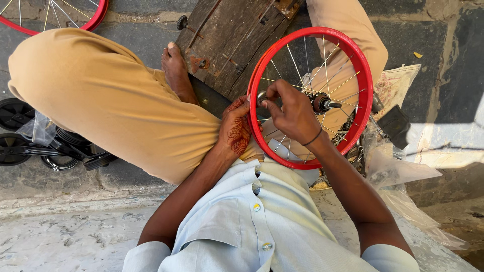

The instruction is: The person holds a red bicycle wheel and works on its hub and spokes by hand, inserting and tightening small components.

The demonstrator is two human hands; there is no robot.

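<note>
Here the person sits cross-legged on a stone floor [60,231], tan trousers filling much of the view, with a dark wooden board [227,40] lying ahead of the knees. Propped on the lap, tilted toward the right knee, is a small red wheel [364,85], its thin steel spokes [302,65] running in to a metal hub [322,104] with a stub of axle poking out to the right. It looks light and stiff: the painted rim is smooth and could slip in a loose grasp, while the spokes are slender and likely to bend if pulled sideways, so the rim or the hub seem the sound places to hold it. The left hand [236,128], marked with henna, rests against the rim's near left edge, its fingers hidden behind the rim, so I cannot tell whether it is closed. The right hand [291,111], a dark band at the wrist, reaches inside the rim with fingertips pinched on a small shiny fitting [262,97] just left of the hub. A second red wheel [96,15] shows at the top left corner. Black plastic wheels [15,113] lie at the left edge, partly under a clear bag [43,128]. To the right, crumpled clear plastic bags [398,174] spread over the floor beside a small black block [393,123] and a pale printed cloth [398,83]; no label can be made out on any of them.
</note>
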